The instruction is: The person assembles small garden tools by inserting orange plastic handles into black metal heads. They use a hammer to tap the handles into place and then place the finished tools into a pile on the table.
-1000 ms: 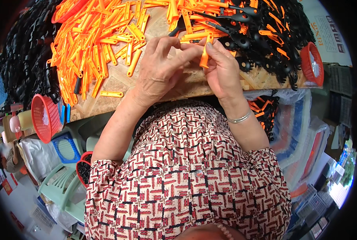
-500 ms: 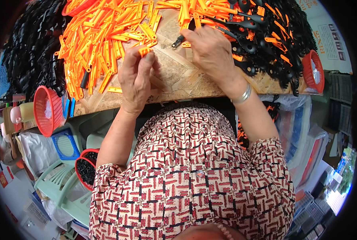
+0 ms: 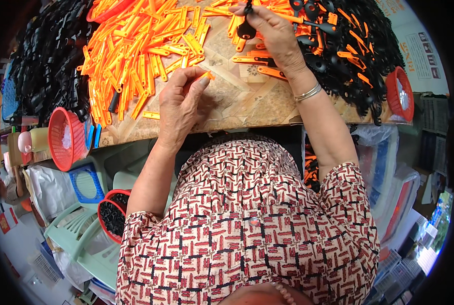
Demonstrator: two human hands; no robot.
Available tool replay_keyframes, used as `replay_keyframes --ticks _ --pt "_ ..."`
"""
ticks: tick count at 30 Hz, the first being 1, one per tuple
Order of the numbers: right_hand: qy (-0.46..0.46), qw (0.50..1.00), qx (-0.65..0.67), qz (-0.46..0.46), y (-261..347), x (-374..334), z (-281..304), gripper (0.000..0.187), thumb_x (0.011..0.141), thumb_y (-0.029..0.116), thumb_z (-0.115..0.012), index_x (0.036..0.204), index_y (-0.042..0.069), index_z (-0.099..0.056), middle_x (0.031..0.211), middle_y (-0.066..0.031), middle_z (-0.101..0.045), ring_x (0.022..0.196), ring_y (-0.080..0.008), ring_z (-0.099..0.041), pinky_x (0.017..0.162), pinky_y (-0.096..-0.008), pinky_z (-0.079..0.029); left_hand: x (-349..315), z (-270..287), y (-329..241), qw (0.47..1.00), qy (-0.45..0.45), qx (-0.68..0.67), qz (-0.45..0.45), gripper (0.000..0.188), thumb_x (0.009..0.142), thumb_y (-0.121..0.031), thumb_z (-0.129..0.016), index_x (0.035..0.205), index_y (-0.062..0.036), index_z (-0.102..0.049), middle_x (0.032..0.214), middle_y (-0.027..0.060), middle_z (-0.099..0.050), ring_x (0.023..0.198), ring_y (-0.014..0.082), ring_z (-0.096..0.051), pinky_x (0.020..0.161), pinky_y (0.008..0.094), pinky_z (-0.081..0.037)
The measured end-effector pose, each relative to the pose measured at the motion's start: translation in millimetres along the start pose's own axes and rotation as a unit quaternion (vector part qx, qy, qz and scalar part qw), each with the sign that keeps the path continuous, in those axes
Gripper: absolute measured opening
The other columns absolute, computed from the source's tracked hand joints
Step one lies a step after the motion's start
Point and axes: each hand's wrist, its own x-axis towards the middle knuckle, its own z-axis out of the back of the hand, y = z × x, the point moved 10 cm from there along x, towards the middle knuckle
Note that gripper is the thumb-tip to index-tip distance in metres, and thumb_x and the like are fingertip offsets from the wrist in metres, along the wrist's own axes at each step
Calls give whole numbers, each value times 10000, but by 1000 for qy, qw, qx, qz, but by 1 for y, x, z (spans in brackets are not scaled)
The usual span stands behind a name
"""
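Worktable [image 3: 267,109] under orange strips [image 3: 135,46], black pieces [image 3: 44,66]

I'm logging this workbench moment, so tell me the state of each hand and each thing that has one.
Left hand: pinching a small orange piece over the table.
Right hand: holding up a black plastic part.
Orange strips: loose heap.
Black parts pile: heaped at right.
Red basket: tipped on its side at the table's edge.

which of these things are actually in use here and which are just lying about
In use:
- small orange plastic piece in left hand
- black plastic part in right hand
- orange plastic strips pile

Lying about:
- red mesh basket
- green plastic chair
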Motion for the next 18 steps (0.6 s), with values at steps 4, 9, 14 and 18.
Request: replay_keyframes --ticks 4,9,14,18 --pt "12 945 325 5 5 1 4 262 1071 158 -529 1205 6 -696 1089 -66 -745 874 -134 -709 761 -257 -584 4 -9 -29 987 17 107 -120 146 966 -70 -707 1094 -2 -688 936 34 -643 814 105 -594 741 242 -484" --pt "-52 994 84 50 25 1 23 234 1039 110 -561 1160 -33 -701 1021 -52 -747 835 -132 -682 741 -276 -548 5 -21 -45 969 41 184 -159 137 933 -65 -734 1056 -15 -699 885 71 -640 789 154 -626 725 279 -502" --pt "-86 995 -42 8 35 -7 22 252 976 81 -602 1117 -96 -712 1033 -67 -749 864 -122 -660 777 -254 -510 2 -24 -38 970 62 179 -149 126 947 -63 -720 1056 -4 -700 899 45 -627 799 123 -590 729 259 -477" --pt "-119 983 133 33 28 -8 24 249 986 116 -592 1074 -80 -718 1007 -78 -752 873 -125 -667 773 -261 -504 4 -21 -35 969 56 191 -149 129 921 -69 -749 1032 -17 -708 883 72 -641 780 155 -626 696 282 -498"
